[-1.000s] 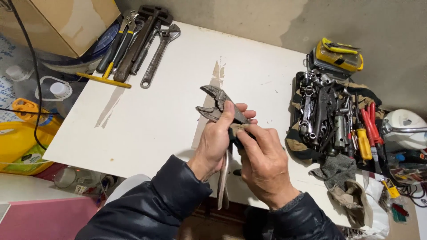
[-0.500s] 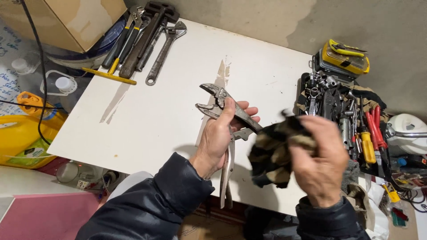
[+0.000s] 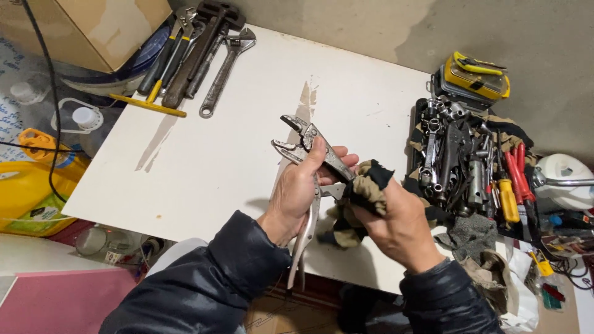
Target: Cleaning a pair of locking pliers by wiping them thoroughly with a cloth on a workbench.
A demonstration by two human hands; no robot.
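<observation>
My left hand [image 3: 303, 188] grips a pair of grey metal locking pliers [image 3: 303, 143] around the body, jaws up and away from me, long handles [image 3: 304, 238] hanging down past the table's near edge. My right hand [image 3: 396, 222] is closed on a dark and tan cloth [image 3: 365, 185] and presses it against the pliers just below the jaws. More of the cloth hangs beneath both hands. Both hands are above the near middle of a white table [image 3: 204, 154].
Several large wrenches and a yellow-handled tool [image 3: 192, 59] lie at the table's far left corner. A heap of sockets, pliers and screwdrivers [image 3: 470, 164] fills the right side, with a yellow case [image 3: 476, 74] behind. A cardboard box [image 3: 80, 28] and yellow container [image 3: 28, 192] stand left.
My right hand pulled away to the right with the cloth half a second ago, then came back and now presses the cloth on the pliers. The left hand kept its grip.
</observation>
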